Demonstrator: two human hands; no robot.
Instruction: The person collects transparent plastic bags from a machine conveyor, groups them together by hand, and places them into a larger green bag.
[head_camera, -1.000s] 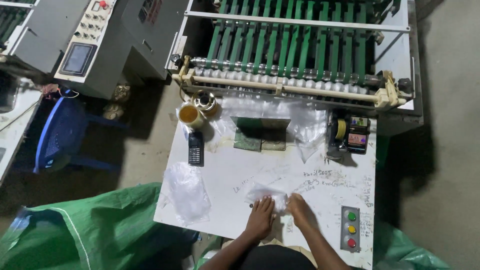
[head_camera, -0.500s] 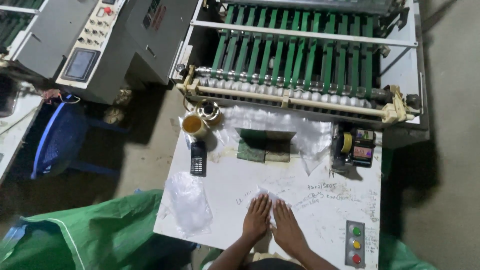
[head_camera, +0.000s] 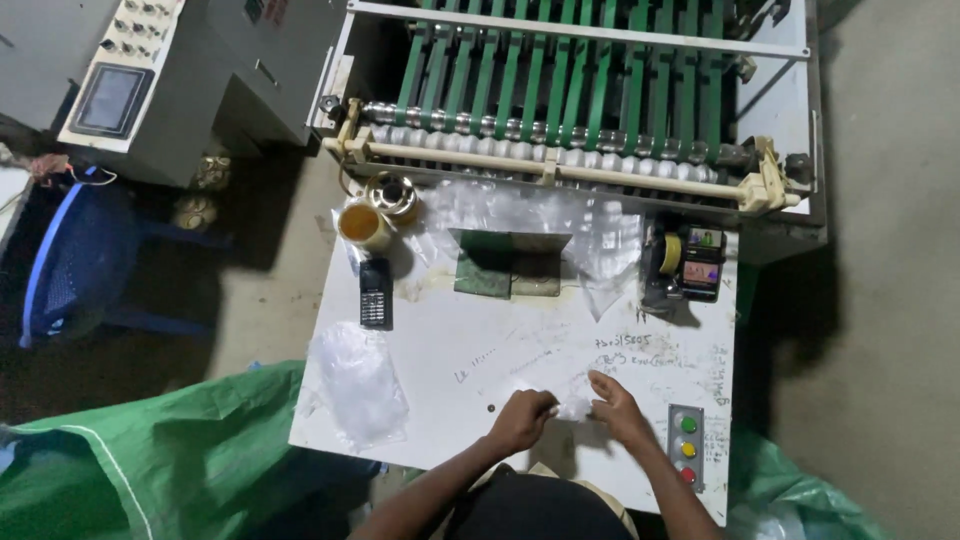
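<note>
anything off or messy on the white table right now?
Nothing spilled or broken. The white table is scribbled with handwriting, and loose clear plastic bags lie crumpled at its left edge. The left hand and right hand pinch a small bunch of clear plastic. A black phone lies flat near the cups.

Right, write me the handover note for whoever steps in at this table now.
Left hand: closed on one end of a small bundle of clear plastic film at the near edge of the white table.
Right hand: fingers pinching the other end of it.
A loose pile of clear bags lies at the near left. A black phone, a yellow cup and a tape roll sit at the far left.
More film lies under the green belt conveyor.
Done: one bundle gathered. Left: the film at the conveyor mouth is untouched.
</note>
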